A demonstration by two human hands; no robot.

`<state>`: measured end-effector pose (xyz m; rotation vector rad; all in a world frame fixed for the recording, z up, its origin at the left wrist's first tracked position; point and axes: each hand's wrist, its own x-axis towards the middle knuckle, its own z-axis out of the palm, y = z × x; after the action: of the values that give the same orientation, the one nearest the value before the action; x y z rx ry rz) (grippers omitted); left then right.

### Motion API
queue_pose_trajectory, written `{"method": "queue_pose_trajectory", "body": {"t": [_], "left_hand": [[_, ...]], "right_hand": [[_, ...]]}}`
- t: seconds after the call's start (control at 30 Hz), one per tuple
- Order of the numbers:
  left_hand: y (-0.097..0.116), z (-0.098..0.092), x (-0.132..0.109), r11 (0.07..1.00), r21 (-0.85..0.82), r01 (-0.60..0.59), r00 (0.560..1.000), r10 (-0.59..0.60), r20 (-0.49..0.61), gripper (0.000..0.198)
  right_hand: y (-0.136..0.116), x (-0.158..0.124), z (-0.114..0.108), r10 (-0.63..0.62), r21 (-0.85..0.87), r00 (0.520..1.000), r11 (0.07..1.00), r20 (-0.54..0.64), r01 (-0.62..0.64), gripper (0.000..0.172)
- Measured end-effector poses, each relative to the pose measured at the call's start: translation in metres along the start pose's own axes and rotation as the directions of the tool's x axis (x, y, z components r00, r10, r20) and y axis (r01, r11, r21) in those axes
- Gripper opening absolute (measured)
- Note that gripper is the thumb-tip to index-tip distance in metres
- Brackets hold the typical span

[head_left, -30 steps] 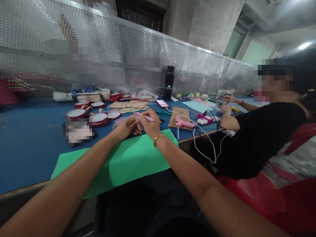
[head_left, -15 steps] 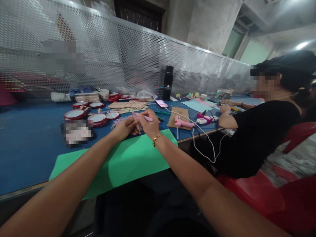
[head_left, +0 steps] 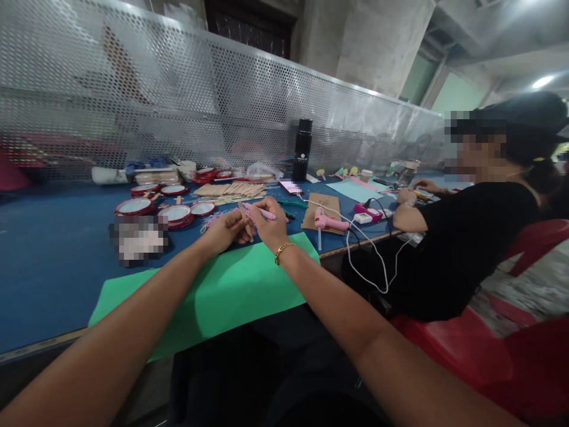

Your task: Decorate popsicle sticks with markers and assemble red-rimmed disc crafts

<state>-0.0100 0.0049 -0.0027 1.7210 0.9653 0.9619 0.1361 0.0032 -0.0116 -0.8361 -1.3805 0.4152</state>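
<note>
My left hand [head_left: 225, 230] is closed on a flat wooden craft stick [head_left: 242, 209], which stands nearly upright between the fingers. Pinched in my right hand [head_left: 274, 227] is a pink pen [head_left: 265, 213], its tip end close against the stick. Both hands meet just above the far edge of a green sheet [head_left: 231, 290]. Behind my left hand lies a tangle of pink and purple loops [head_left: 211, 220]. A fan of more craft sticks [head_left: 235, 190] is spread farther back.
Small red-rimmed drums [head_left: 133, 206] sit to the left. A pink glue gun [head_left: 331, 220] rests on cardboard [head_left: 322, 201] at right, with cables hanging off the table edge. A black bottle [head_left: 303, 151] stands behind. A co-worker in black [head_left: 471, 237] sits at right.
My hands, the stick and the pen stay almost in place. At right, the co-worker's head and far hand have shifted slightly.
</note>
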Motion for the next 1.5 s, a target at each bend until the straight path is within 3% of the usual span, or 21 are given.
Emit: {"method": "queue_pose_trajectory", "body": {"t": [1.5], "left_hand": [[-0.0003,0.0004,0.0005,1.0,-0.009,-0.002,1.0,0.002,-0.001,0.039]], "right_hand": [[-0.0011,-0.0006,-0.0009,0.012,-0.031,1.0,0.999,0.006,-0.011,0.02]]}}
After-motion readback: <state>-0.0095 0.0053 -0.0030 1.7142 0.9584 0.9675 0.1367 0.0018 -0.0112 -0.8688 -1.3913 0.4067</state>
